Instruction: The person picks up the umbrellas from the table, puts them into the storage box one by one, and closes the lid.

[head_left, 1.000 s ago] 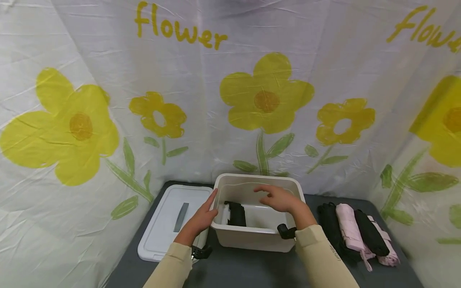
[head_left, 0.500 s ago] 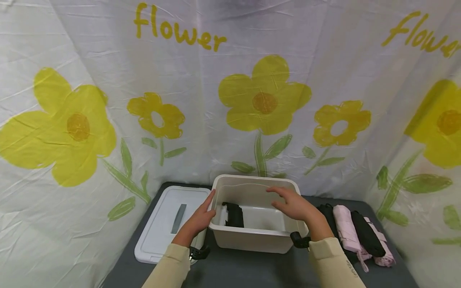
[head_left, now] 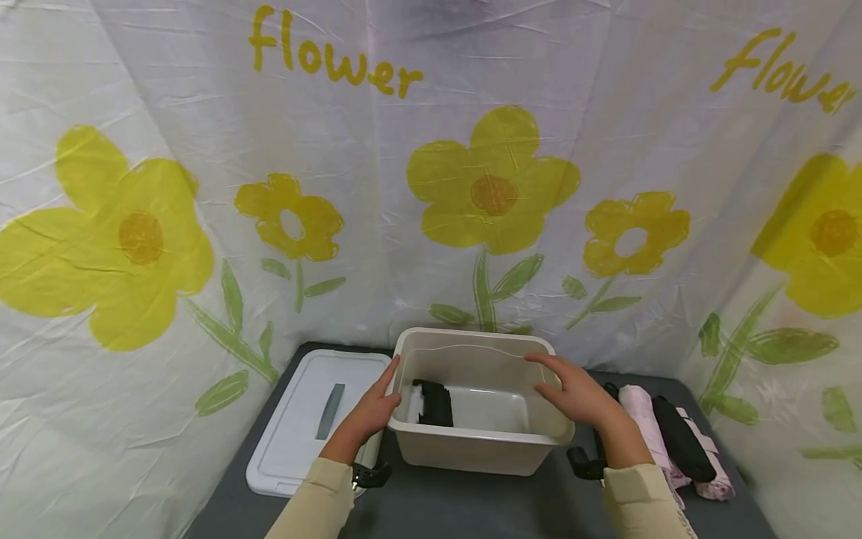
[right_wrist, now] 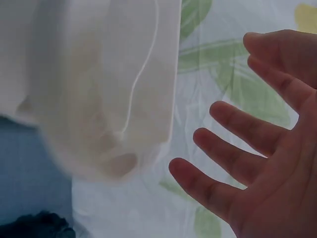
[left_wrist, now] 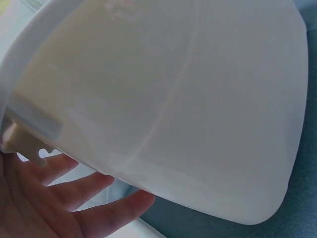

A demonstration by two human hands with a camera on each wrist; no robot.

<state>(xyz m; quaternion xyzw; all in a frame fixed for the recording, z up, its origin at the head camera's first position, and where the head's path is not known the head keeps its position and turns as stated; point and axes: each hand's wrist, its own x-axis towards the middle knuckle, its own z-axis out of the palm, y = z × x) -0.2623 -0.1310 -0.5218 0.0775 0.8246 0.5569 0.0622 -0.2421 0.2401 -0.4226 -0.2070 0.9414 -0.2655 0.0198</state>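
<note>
Right end of the bin's rim partly masked by the right hand; the black bundle inside too dark for its folds to read. Right forearm cuts across the rolled bundles. In the right wrist view, near rim blurred; a dark, fuzzy thing at lower left, unclear.

Bin: cream, smooth, glossy plastic, rectangular with rounded corners, rolled rim; upright on the dark grey worktop, centre. Black bundle lies toward its left end.

Left hand: fingers nearly straight, laid against the bin's left end, not wrapped round it. Right hand: relaxed, fingers spread, holding nothing, just beside the bin's right end.

Left of bin, flat white lid with grey handle. Right, soft rolled bundles, pink and black. Behind, creased white curtain, yellow flowers.
</note>
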